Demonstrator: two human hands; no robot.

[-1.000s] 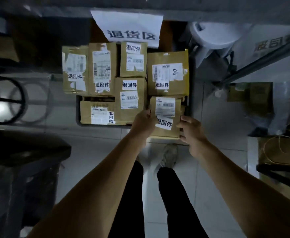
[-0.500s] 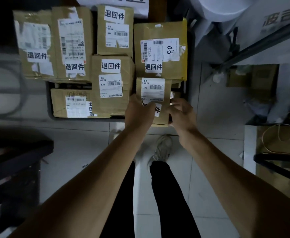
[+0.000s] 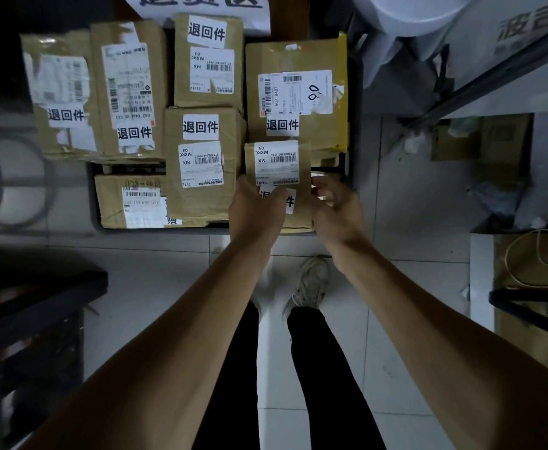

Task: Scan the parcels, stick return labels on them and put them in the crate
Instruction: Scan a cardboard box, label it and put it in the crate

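Observation:
A small brown parcel point(image 3: 277, 164) with a barcode label and a white return label sits at the near right corner of the dark crate point(image 3: 350, 170). My left hand point(image 3: 254, 209) grips its near left side, thumb over the return label. My right hand point(image 3: 336, 206) pinches its right edge. Several other labelled parcels point(image 3: 204, 157) fill the crate, among them a large one point(image 3: 295, 89) just behind the small parcel.
A white paper sign point(image 3: 201, 3) hangs behind the crate. To the left is a dark table point(image 3: 22, 303); to the right are a metal shelf frame point(image 3: 493, 76), cardboard boxes point(image 3: 532, 264) with a cord, and a white stool point(image 3: 412, 14). My feet point(image 3: 310, 284) stand on pale tiles.
I have leaned closer to the crate, so everything looks larger. Both hands lowered the small parcel into the crate's near right corner. My left thumb now covers part of its return label.

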